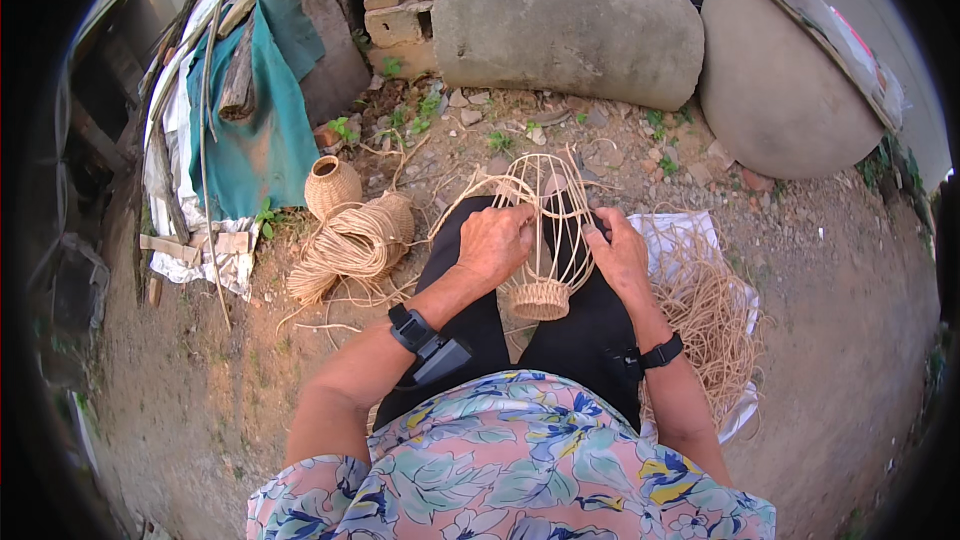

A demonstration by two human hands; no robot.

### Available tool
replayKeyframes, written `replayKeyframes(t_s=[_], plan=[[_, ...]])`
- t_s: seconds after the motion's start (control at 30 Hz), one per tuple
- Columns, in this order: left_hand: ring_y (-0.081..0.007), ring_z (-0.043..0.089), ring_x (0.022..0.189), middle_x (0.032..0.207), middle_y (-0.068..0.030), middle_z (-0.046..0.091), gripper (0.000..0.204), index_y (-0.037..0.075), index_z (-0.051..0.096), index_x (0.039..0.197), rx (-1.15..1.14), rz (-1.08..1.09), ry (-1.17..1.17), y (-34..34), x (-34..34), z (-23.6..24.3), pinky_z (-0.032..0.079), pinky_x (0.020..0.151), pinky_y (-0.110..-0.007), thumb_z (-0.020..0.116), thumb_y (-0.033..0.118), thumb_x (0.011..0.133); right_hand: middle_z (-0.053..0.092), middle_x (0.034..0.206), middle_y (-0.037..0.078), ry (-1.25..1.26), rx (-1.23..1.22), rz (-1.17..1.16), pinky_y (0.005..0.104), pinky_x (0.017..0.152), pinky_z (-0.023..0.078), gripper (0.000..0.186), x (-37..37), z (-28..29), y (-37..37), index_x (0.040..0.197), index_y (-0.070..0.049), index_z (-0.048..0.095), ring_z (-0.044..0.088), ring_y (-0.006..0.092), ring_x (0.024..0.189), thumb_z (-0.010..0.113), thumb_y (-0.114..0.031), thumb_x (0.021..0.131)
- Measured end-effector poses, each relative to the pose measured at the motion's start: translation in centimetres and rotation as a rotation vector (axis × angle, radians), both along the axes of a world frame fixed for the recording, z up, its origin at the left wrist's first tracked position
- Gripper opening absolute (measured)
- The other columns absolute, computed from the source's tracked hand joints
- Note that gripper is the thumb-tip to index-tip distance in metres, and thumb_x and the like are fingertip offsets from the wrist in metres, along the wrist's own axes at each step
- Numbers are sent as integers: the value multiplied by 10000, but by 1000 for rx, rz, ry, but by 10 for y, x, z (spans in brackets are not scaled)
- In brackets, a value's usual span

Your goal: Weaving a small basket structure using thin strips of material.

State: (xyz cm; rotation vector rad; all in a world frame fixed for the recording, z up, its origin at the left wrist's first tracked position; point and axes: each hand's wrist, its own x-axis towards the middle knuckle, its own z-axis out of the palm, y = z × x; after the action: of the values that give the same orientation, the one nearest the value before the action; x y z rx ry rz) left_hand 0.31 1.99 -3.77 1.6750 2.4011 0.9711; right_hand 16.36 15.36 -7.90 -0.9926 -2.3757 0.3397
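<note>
Head view: the woven frame [540,300] is sitting over the trousers [577,345], between the left hand [497,238], which is pinching its left ribs, and the right hand [617,250], whose hold is unclear. Cord coil [350,242] and strand pile [708,325] are edging the sides, dirt ground [845,340] extending beyond.

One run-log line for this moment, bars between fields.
Left hand: at open strand frame, left side | Right hand: at its right side | Frame: over lap, near end woven | Coiled strands: left | Loose strand pile: right
</note>
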Motion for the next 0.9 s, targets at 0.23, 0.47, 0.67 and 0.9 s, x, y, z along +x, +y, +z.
replayKeyframes(t_s=[0.23, 0.47, 0.67, 0.9], plan=[[-386, 642, 721, 771, -181, 664, 196, 84, 691, 956, 27, -122, 100, 19, 1, 6, 513, 658, -483, 590, 177, 816, 528, 1233, 214, 67, -260, 50, 478, 961, 433, 672, -14, 25, -30, 1376, -124, 371, 562, 410, 1102, 648, -301, 791], [-146, 565, 541, 635, -57, 608, 194, 100, 700, 1026, 52, -161, -418, 4, 10, 18, 477, 565, -311, 624, 94, 847, 545, 1221, 252, -23, -515, -51, 495, 959, 434, 643, -16, -18, 4, 1393, -132, 353, 551, 449, 1119, 582, -309, 818], [-146, 582, 607, 729, -53, 630, 307, 93, 610, 1178, 240, -1, -306, -2, -3, 7, 484, 595, -323, 590, 78, 872, 540, 1218, 265, -52, -523, -29, 500, 956, 431, 633, -24, -4, -8, 1390, -127, 355, 551, 459, 1114, 581, -321, 832], [-329, 654, 664, 723, -135, 671, 211, 70, 662, 1002, 115, 55, -50, -3, 5, 26, 507, 629, -438, 622, 218, 856, 537, 1226, 264, -10, -517, -18, 501, 950, 435, 634, -22, -9, -9, 1388, -132, 362, 553, 457, 1116, 598, -340, 837]])
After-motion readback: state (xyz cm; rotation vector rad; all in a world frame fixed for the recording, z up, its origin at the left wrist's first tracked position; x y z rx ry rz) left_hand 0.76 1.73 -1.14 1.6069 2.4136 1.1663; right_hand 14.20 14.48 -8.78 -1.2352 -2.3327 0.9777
